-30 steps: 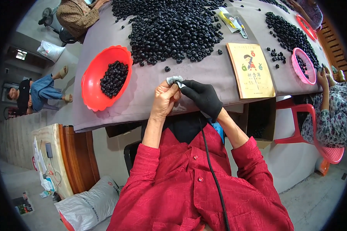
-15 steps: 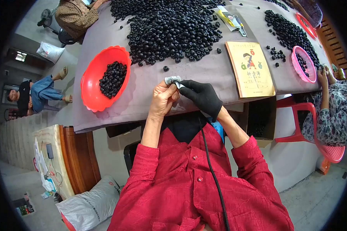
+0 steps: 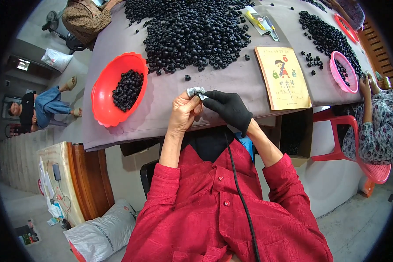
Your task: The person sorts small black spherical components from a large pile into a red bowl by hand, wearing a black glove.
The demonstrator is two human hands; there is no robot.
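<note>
My left hand (image 3: pixel 183 111), bare, is closed with thumb and index finger pinched. A grey-white speckled wrap (image 3: pixel 195 91) covers the tip of its index finger. My right hand (image 3: pixel 229 109), in a black glove, meets it with its fingers pressed together. A small dark piece and a whitish bit show between the fingertips, too small to name. Both hands are above the table's near edge. One small black ring-shaped part (image 3: pixel 187 77) lies just beyond them. Farther off spreads a big heap of the same black parts (image 3: pixel 196 43). Left of my hands, a red scalloped bowl (image 3: pixel 104 102) holds more.
A yellow booklet (image 3: pixel 288 94) lies to the right, with a packaged tool (image 3: pixel 262 24) beyond it. Farther right are a pink basket (image 3: pixel 332 70), another pile of black parts (image 3: pixel 325 37), and a person's hands (image 3: pixel 369 85). A black cord (image 3: pixel 238 183) hangs over my red shirt.
My hands stay together in nearly the same place and pose. The person's hands at the far right have shifted slightly.
</note>
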